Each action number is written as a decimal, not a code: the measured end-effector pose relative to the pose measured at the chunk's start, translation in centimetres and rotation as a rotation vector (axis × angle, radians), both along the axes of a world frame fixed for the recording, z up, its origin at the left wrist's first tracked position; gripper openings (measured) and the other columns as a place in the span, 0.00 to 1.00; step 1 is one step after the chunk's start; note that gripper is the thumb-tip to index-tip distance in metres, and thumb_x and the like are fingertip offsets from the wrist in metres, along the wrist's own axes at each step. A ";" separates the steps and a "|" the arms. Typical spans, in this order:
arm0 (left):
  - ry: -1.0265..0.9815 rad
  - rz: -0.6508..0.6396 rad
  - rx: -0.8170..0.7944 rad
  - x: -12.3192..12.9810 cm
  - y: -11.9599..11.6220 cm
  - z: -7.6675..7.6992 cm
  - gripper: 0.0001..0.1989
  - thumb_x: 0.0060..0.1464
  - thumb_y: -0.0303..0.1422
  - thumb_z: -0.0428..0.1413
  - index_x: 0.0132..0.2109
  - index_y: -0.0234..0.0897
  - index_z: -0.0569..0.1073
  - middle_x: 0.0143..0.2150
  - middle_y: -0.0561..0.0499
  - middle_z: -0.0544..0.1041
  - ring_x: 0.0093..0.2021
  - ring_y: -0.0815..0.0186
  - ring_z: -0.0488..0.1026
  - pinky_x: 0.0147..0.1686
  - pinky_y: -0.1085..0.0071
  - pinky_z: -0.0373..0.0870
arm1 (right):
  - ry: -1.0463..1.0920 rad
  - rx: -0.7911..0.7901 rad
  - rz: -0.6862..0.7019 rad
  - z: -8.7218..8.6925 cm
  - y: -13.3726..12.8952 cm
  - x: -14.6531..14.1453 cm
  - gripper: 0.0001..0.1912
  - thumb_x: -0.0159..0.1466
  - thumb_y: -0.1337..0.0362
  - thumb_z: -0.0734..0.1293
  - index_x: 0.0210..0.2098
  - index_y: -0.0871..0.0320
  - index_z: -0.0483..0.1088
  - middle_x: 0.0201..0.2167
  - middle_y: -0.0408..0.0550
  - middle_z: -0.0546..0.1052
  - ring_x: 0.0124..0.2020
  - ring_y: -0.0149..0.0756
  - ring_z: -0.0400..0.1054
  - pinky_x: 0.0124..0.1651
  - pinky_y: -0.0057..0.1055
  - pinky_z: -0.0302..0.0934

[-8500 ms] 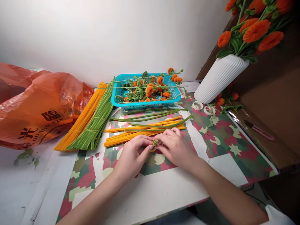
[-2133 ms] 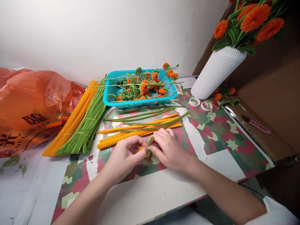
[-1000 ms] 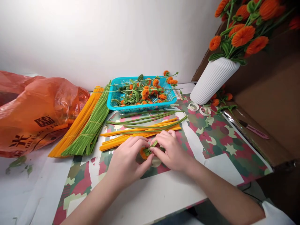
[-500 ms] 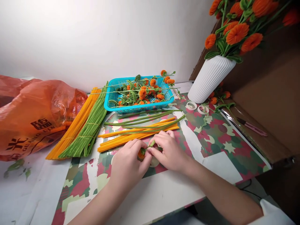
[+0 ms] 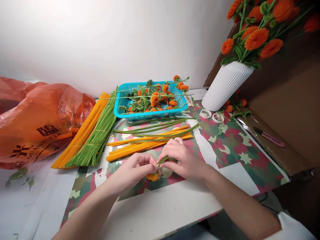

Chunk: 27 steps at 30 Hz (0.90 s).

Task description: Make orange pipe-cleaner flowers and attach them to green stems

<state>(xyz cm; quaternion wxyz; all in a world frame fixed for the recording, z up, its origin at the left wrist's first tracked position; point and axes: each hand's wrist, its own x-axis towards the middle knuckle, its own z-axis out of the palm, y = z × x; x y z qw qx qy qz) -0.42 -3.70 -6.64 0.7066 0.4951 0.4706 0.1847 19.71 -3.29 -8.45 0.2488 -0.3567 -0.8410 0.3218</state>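
Observation:
Pinched between the fingertips of my left hand (image 5: 142,165) is a small orange-yellow flower (image 5: 152,176), which hangs just below the fingers. My right hand (image 5: 178,158) has its thumb and fingers closed on a green stem (image 5: 163,161) that runs to the top of the flower. The fingertips of both hands nearly meet over the patterned sheet. Just beyond them lie loose yellow pipe cleaners (image 5: 130,150) and green pipe cleaners (image 5: 150,128).
A blue basket (image 5: 150,115) holds orange flowers and green pieces. Left are yellow and green bundles (image 5: 93,143) and an orange bag (image 5: 45,123). Right are a white vase (image 5: 226,85) with flowers, tape rolls (image 5: 205,113) and a pink-handled cutter (image 5: 272,139).
My left hand has turned flatter and lower, and more of the orange-yellow flower shows beneath it. The green stem now shows longer between the hands. The view has shifted slightly.

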 end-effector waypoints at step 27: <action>0.536 -0.149 0.765 0.7 -0.7 -0.3 0.09 0.58 0.34 0.49 0.32 0.38 0.71 0.34 0.50 0.76 0.34 0.63 0.71 0.29 0.70 0.64 | -0.032 -0.160 -0.181 0.5 -0.3 -0.8 0.06 0.63 0.66 0.68 0.29 0.57 0.72 0.29 0.40 0.77 0.38 0.34 0.66 0.46 0.37 0.47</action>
